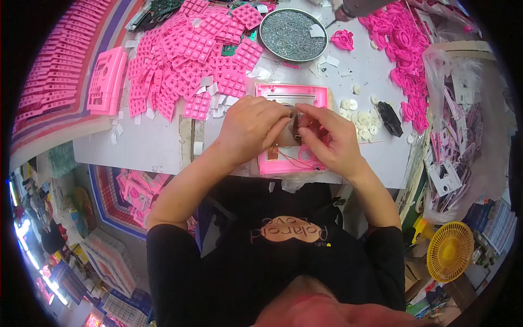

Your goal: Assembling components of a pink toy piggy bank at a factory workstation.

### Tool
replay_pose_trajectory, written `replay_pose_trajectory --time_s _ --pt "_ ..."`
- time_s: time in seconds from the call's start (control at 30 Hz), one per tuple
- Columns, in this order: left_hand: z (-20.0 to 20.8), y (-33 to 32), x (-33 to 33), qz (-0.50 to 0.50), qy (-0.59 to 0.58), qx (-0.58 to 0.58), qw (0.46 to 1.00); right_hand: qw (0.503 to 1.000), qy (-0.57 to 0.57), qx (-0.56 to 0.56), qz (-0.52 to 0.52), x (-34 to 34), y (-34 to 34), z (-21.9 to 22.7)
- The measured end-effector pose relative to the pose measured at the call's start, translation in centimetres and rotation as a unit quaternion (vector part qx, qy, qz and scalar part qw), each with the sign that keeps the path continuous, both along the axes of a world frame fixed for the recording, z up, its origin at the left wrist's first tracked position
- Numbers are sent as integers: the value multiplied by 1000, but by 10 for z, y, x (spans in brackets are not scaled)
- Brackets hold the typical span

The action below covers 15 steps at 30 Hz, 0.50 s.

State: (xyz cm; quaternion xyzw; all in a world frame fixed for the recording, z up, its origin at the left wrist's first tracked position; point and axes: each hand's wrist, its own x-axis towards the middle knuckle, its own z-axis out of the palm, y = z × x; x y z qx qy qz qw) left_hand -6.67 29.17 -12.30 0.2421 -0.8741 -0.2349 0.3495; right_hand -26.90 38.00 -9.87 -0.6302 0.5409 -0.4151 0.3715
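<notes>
A pink plastic housing [322,97] lies at the table's front edge, its inside facing up, with thin red wires [291,158] in its lower part. Over its middle, my left hand [253,126] pinches with thumb and forefinger. My right hand [333,140] meets it from the other side, thumb and fingers curled together. Between the fingertips is a small dark part, mostly covered, whose kind I cannot make out. A round speaker-like opening [306,155] shows below my right thumb.
Pink keypad pieces [185,60] are heaped at the back left, beside another pink housing [107,80]. A round metal tray [262,41] of screws stands behind. To the right lie white discs [364,119], a black lump [389,119] and pink rings [400,49]. An electric screwdriver [354,10] hangs above.
</notes>
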Motion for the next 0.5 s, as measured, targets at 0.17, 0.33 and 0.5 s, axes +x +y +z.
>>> replay_pose_trajectory --time_s 0.17,0.33,0.5 --pt "2 -1 7 43 -31 1 999 998 41 -2 43 -11 10 8" --pt "5 -3 8 55 -18 6 998 949 269 -159 -40 -22 2 5" --pt "11 3 6 40 -15 46 998 938 312 -148 16 -18 3 1"
